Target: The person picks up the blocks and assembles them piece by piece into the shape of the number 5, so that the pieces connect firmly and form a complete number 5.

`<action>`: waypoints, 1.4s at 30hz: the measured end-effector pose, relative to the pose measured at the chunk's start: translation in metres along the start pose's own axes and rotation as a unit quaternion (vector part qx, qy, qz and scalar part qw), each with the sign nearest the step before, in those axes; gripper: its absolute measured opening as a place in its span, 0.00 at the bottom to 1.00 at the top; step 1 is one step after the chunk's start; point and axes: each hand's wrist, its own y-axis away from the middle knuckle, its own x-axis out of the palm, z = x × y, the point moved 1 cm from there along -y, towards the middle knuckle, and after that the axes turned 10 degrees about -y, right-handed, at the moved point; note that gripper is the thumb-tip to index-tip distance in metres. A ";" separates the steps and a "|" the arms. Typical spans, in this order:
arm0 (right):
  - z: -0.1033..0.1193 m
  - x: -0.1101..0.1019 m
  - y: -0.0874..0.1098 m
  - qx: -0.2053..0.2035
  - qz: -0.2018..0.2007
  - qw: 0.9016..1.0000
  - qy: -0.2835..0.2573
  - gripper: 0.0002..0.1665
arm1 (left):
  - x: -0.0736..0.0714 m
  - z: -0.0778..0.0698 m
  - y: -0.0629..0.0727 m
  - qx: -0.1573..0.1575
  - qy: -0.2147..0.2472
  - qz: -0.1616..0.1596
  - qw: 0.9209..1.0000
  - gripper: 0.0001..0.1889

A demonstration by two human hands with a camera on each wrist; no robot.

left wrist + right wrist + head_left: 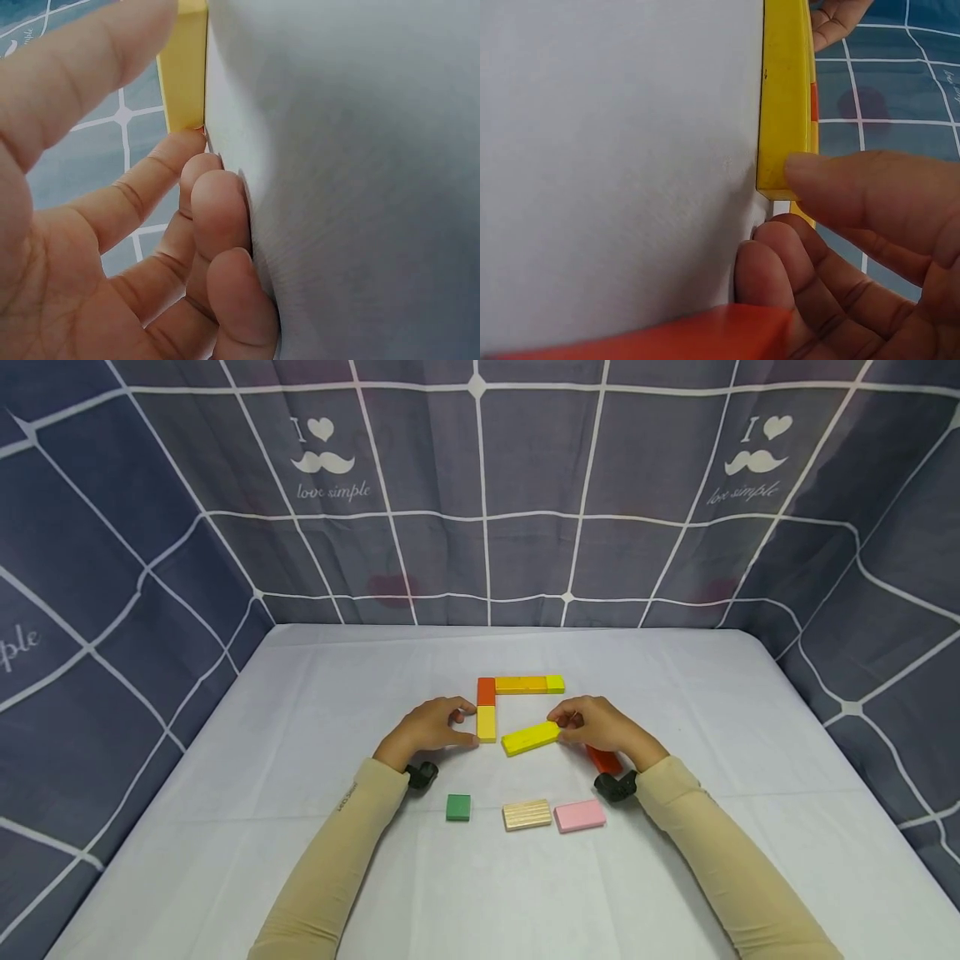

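Observation:
My right hand (600, 722) pinches the right end of a long yellow block (530, 738) between thumb and fingers. That block lies slantwise on the white table; in the right wrist view the thumb (855, 187) presses its end. My left hand (435, 724) is beside a shorter yellow block (487, 724), thumb and index fingertips touching its left side. The other left fingers rest on the table. A red-orange block (486, 691) adjoins that shorter block at its far end. Under my right wrist lies a red block (604, 760), partly hidden.
A yellow-orange bar (521, 685) and a small bright yellow block (555, 684) run rightward from the red-orange block. Nearer me lie a green square block (458, 807), a ridged beige block (527, 815) and a pink block (580, 816). Gridded dark curtains (427, 560) surround the table.

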 end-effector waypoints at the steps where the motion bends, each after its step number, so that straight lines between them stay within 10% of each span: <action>1: 0.000 -0.001 0.000 -0.001 0.002 1.000 0.002 0.16 | 0.000 0.000 0.000 0.000 0.000 0.000 1.000 0.32; 42: 0.008 -0.008 -0.025 0.048 0.022 0.998 0.018 0.20 | 0.003 0.001 -0.001 0.012 0.000 -0.006 1.000 0.30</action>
